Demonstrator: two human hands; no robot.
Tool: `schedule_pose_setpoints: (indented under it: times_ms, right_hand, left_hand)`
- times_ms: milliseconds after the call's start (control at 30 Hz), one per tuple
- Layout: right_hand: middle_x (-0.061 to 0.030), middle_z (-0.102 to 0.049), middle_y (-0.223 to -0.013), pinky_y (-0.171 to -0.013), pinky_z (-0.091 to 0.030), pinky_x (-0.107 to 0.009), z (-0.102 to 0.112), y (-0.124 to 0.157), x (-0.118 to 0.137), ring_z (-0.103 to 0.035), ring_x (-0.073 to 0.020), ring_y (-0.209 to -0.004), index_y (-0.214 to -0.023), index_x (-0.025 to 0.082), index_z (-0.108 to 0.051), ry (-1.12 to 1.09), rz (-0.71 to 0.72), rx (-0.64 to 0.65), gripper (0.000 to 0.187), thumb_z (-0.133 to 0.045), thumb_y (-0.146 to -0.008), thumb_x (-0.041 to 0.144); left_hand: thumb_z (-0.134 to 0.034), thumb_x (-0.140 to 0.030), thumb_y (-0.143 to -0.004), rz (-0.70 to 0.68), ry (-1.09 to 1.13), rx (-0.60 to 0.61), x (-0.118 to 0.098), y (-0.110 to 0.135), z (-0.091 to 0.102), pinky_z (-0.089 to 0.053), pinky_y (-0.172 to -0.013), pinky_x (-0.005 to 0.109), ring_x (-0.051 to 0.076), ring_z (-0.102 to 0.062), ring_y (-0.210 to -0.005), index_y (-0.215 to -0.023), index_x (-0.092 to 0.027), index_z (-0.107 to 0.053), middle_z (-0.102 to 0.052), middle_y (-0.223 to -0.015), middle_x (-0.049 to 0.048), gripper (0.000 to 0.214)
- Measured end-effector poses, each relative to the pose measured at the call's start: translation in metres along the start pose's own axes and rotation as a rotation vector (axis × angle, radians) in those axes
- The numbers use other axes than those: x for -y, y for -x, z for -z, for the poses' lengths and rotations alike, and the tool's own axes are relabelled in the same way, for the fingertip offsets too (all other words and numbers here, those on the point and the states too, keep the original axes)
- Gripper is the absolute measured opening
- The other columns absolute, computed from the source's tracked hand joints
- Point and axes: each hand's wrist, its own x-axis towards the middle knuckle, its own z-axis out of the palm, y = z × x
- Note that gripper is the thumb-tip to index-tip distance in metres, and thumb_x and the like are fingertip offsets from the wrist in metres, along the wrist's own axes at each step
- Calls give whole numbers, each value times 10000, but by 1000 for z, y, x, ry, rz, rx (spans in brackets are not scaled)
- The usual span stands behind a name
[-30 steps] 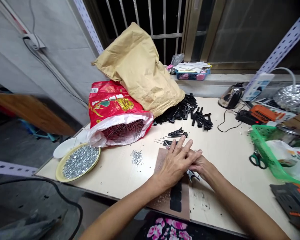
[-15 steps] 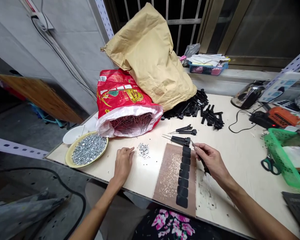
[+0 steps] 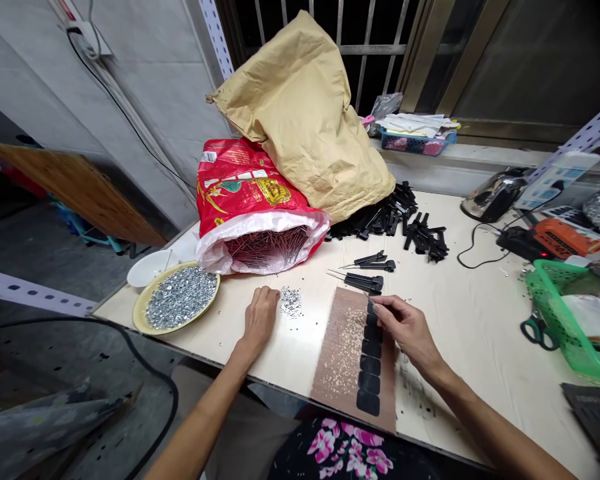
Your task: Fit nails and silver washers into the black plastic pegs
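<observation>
My left hand (image 3: 261,317) rests on the table with its fingers curled and pinched together, right beside a small pile of shiny silver bits (image 3: 291,302). Whatever its fingertips hold, if anything, is too small to make out. Over the upper end of a row of black rounded pads (image 3: 370,365) is my right hand (image 3: 403,327), closed on a slim metal-tipped tool (image 3: 371,301); the hand hides its handle. The pads lie on a brown board (image 3: 330,373) speckled with pale dots. Several black pointed clips (image 3: 364,283) lie just beyond the board.
A yellow bowl (image 3: 139,315) full of silver pieces stands at left. Behind are a red bag (image 3: 245,180) of thin dark-red sticks, a brown paper sack (image 3: 305,120) and heaped black clips (image 3: 425,237). To the right are scissors (image 3: 540,331) and a green basket (image 3: 555,320).
My right hand has moved left, from beside the board to above the top pads, with the tool. My left hand has shifted slightly right and forward, closer to the silver pile.
</observation>
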Motion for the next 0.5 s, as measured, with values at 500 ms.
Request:
schedule_pose_setpoints:
  times_ms: [500]
  right_hand:
    - [-53,-642,-958,-776,-474,-283,-41,-12,35,-598,-161,-865,-1084,224,-648,363,481,121,232,-471,-934,242]
  left_hand:
    - [-869,-265,-503,796,1779,244,-121,-6,49,-533,-570,175,79,-597,-586,-777,-116,-679,-660,-690,15,365]
